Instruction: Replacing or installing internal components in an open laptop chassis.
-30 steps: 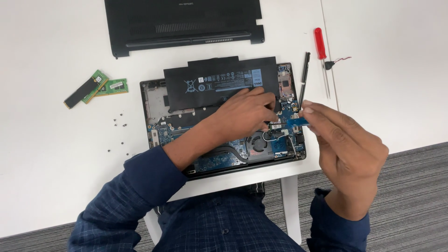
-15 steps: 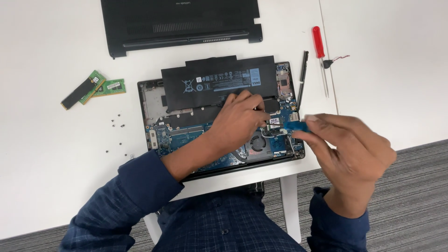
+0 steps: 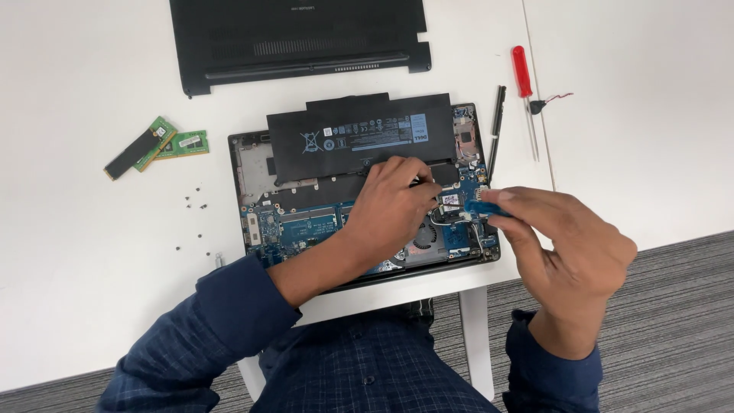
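Right hand (image 3: pixel 569 256) has drifted slightly right of the opened laptop (image 3: pixel 367 191), pinching a small blue board (image 3: pixel 483 206) above its right edge. Left hand (image 3: pixel 397 203) curled, fingertips pressing near the fan (image 3: pixel 423 237); grip unclear. Risk: a sideways tug could tear attached cabling.

The left hand (image 3: pixel 397 203) is resting on the open laptop (image 3: pixel 256 164), fingers lying just below the black battery (image 3: pixel 336 141). The right hand (image 3: pixel 569 245) is pinching a small blue board (image 3: pixel 482 206) at the laptop's 3 o'clock edge. A red screwdriver (image 3: pixel 523 76) is lying at 1 o'clock, memory sticks (image 3: pixel 153 145) at 9 o'clock.
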